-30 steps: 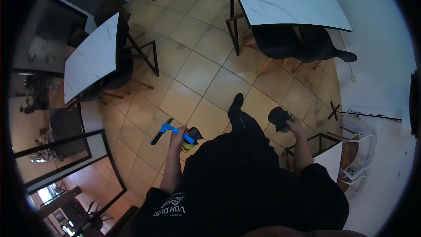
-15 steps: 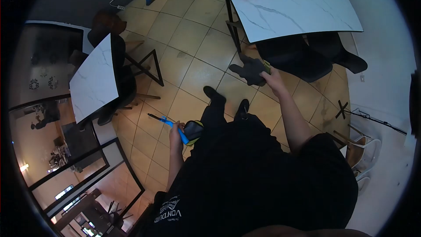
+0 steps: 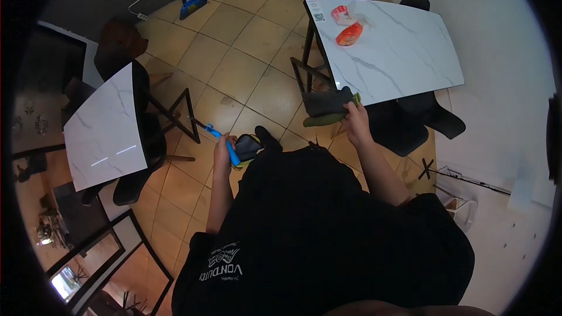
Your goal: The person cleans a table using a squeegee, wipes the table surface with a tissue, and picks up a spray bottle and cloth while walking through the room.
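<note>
My left hand [image 3: 223,151] is closed around a blue-handled tool [image 3: 228,145] with a thin dark tip; its kind is unclear. The same hand also holds a dark glove-like item [image 3: 248,147] with yellow-green edges, partly hidden by the fingers. Out in front, my right hand [image 3: 355,118] grips a dark grey glove [image 3: 328,103] with green trim at its cuff end. That glove hangs near the corner of the white marble-patterned table [image 3: 404,52].
An orange bottle [image 3: 349,34] lies or stands on the right table beside a red-and-white item [image 3: 341,14]. Black chairs [image 3: 395,129] are tucked below. Another marble-patterned table [image 3: 108,126] is at left. A blue broom [image 3: 193,3] rests against the far wall.
The view has shifted, bringing more of the right table into sight. My right hand has turned the glove, whose fingers were spread before. My left hand keeps its hold.
</note>
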Demonstrator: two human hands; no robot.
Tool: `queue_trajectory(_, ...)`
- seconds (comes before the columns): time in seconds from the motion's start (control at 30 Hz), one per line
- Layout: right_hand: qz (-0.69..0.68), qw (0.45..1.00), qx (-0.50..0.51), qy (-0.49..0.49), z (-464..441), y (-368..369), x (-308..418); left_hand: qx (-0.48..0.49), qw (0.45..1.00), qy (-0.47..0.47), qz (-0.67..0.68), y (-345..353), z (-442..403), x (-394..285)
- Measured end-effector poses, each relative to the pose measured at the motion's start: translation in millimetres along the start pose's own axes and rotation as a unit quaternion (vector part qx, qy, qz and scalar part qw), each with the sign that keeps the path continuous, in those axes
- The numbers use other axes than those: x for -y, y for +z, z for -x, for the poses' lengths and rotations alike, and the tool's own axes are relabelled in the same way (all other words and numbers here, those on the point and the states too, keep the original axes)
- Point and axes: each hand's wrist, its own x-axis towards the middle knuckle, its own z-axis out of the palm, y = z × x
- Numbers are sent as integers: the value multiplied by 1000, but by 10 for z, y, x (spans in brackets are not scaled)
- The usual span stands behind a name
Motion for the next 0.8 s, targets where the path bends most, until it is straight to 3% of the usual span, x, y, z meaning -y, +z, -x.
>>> queue_trajectory(0.1, -60, 997, -39, 15, -185, 96, -53, 16, 999, 4, 48, -157, -478, -129)
queue_trajectory(0.27, -15, 999, -45, -12, -415, 377, 57, 11, 994, -8, 110, -261, -1086, -359)
queue_trajectory(0.63, -68, 990, -124, 7, -1360, 1189, 408, 15, 999, -42, 19, 156, -1695, -895)
queue_trajectory(0.8, -215, 970, -115, 26, -2076, 1432, 636, 9, 997, -68, -18, 343, -2141, -1085)
